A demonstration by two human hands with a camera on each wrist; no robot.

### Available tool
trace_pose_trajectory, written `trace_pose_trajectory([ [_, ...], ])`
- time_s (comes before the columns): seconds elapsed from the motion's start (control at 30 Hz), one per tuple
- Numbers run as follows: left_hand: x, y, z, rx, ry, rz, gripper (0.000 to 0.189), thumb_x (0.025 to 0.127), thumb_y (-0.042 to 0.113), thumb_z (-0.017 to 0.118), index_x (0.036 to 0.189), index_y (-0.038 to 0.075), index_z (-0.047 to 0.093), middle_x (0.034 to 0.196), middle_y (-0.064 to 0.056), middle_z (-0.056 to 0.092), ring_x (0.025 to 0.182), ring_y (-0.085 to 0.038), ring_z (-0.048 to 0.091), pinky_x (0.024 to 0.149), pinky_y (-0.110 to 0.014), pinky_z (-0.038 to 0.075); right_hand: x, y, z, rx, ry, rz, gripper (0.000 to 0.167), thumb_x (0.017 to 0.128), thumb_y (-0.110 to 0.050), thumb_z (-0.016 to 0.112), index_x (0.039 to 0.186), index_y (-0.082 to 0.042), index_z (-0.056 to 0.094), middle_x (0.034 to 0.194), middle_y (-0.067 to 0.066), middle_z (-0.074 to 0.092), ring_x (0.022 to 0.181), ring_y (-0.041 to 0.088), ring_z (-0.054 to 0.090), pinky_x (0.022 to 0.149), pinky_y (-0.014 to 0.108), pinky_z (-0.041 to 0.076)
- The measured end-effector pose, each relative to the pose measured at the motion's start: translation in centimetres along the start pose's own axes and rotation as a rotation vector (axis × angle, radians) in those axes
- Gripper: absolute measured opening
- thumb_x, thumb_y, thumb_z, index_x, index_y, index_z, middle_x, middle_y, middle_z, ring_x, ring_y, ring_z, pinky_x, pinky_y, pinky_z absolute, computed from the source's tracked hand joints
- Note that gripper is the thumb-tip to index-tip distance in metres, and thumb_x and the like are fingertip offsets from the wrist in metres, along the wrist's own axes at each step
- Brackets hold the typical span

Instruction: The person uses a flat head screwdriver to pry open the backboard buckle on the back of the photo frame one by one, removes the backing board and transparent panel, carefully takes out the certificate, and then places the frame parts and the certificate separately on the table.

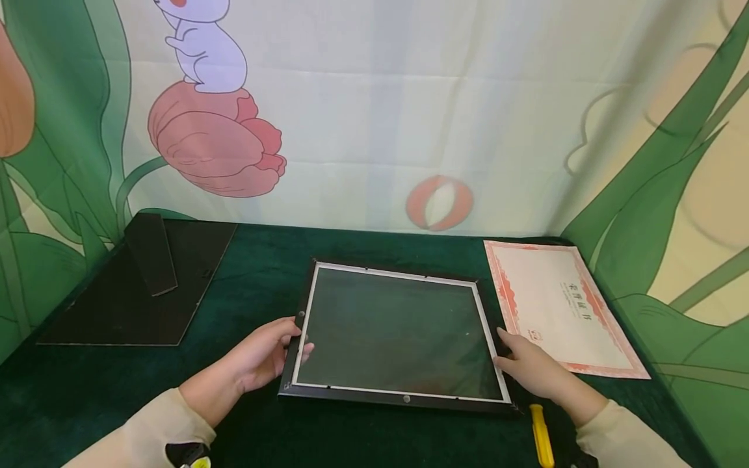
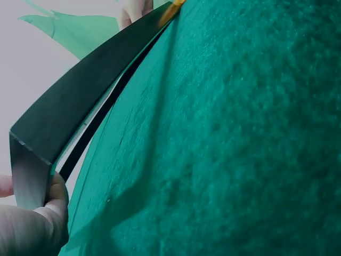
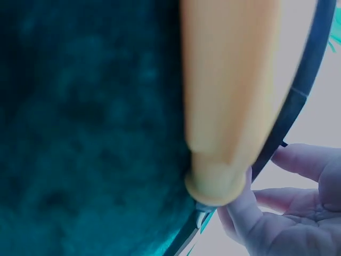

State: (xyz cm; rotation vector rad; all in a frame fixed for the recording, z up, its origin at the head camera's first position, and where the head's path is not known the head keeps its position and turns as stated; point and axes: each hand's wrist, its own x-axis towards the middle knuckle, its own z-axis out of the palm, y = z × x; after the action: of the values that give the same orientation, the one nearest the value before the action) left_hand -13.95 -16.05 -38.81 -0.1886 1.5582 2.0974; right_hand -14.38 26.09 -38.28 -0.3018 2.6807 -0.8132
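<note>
A black picture frame [image 1: 374, 398] with a white inner lip and a clear pane [image 1: 398, 331] lies between my two hands in the head view. My left hand [image 1: 266, 351] grips its left side, thumb on top and fingers underneath. At the right side, my right hand [image 1: 526, 364] holds the rim between thumb and fingers. The left wrist view shows the frame's side [image 2: 80, 90] tilted and raised off the cloth at the left hand's end. A yellow tool handle [image 1: 542, 437], like a screwdriver's, lies just below the right hand.
A black backing board [image 1: 117, 312] with a stand leg [image 1: 153, 257] lies at the left. To the right is a red-bordered certificate sheet [image 1: 550, 305]. Dark green cloth [image 1: 246, 429] covers the table, and a printed curtain [image 1: 351, 130] hangs behind it.
</note>
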Motion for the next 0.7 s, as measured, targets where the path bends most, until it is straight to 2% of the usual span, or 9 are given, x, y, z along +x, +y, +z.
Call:
trace_pose_trajectory([
  [0.13,-0.1,0.1,0.2,-0.056,0.030,0.032,0.063,0.094,0.007,0.038,0.148,0.008,0.006,0.131,-0.020,0.033,0.092,-0.016,0.058,0.081,-0.029,0.050,0.3,-0.1,-0.2,-0.013,-0.007,-0.012,0.062,0.093,-0.014,0.057,0.136,0.019,0.027,0.135,0.036,0.036,0.105,0.035,0.057,0.085,0.049,0.047],
  [0.2,0.2,0.0,0.0,-0.078,0.038,0.046,0.070,0.093,0.005,0.040,0.150,0.016,0.001,0.137,-0.022,0.030,0.091,-0.017,0.059,0.080,-0.029,0.051,0.3,-0.2,-0.3,-0.017,-0.007,-0.018,0.061,0.092,-0.014,0.057,0.135,0.019,0.028,0.135,0.036,0.036,0.104,0.035,0.057,0.084,0.048,0.048],
  [0.37,0.5,-0.5,-0.2,-0.029,0.031,0.098,0.078,0.092,0.003,0.045,0.150,0.029,0.000,0.141,-0.022,0.030,0.090,-0.017,0.060,0.078,-0.028,0.051,0.3,-0.4,-0.3,-0.031,0.005,-0.026,0.060,0.092,-0.011,0.057,0.134,0.021,0.028,0.133,0.037,0.038,0.102,0.034,0.058,0.083,0.048,0.048],
  [0.53,0.6,-0.8,0.0,0.076,0.046,0.165,0.070,0.095,0.005,0.048,0.149,0.023,0.008,0.137,-0.024,0.032,0.100,-0.023,0.062,0.082,-0.034,0.051,0.4,-0.4,-0.1,-0.011,0.011,0.017,0.062,0.090,-0.010,0.060,0.134,0.020,0.029,0.131,0.036,0.041,0.094,0.030,0.062,0.078,0.045,0.051],
  [0.7,0.5,-1.0,0.2,0.153,0.083,0.182,0.046,0.097,0.006,0.044,0.140,0.008,0.030,0.135,-0.022,0.036,0.109,-0.027,0.058,0.085,-0.039,0.050,0.5,-0.5,0.1,0.014,0.018,0.075,0.065,0.088,-0.011,0.062,0.135,0.018,0.029,0.126,0.034,0.047,0.086,0.025,0.063,0.069,0.040,0.054],
])
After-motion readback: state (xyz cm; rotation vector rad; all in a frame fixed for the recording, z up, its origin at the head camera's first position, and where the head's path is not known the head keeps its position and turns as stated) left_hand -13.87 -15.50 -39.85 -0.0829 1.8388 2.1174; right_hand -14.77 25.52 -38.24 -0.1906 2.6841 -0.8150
